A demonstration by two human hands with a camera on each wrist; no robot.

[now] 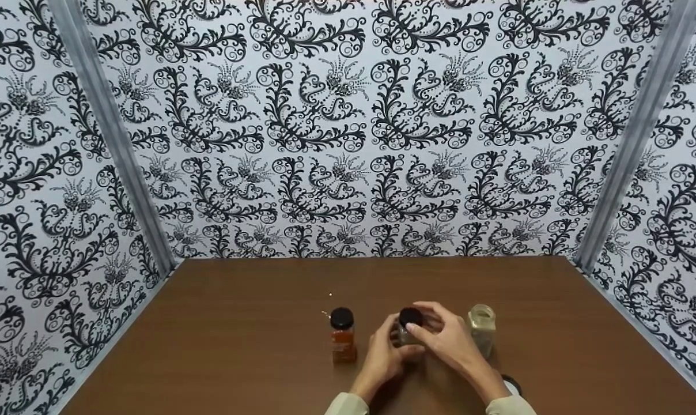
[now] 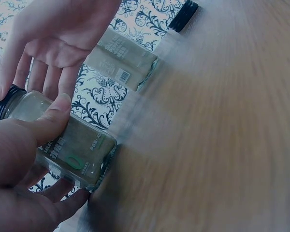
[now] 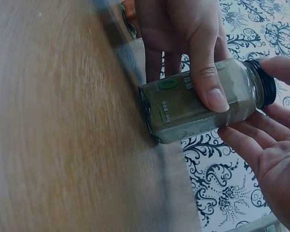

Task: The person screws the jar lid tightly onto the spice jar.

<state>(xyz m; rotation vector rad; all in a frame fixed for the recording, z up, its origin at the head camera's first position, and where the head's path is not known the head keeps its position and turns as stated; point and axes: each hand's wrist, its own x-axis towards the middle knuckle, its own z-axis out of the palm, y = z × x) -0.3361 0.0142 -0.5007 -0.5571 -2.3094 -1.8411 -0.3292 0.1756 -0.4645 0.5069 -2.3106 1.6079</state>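
Note:
A square glass spice jar point(image 2: 79, 145) of greenish-brown powder stands upright with a black screw cap point(image 3: 267, 84) on its neck. My left hand point(image 1: 384, 353) holds the jar round its body, thumb laid across the front face. With thumb and fingers, my right hand point(image 1: 453, 340) pinches the black cap; its other fingers lie along the jar's side. Just right of my right hand stands another glass jar point(image 1: 482, 328) of similar powder, its mouth uncapped. A loose black lid point(image 1: 512, 385) with a white inside lies near my right forearm, partly hidden by it.
To the left stands a capped jar of orange-red spice point(image 1: 343, 344). Small pale specks point(image 1: 325, 314) lie on the brown wooden table point(image 1: 256, 323) behind it. Patterned black-and-white walls point(image 1: 325, 132) enclose the table at the back and both sides.

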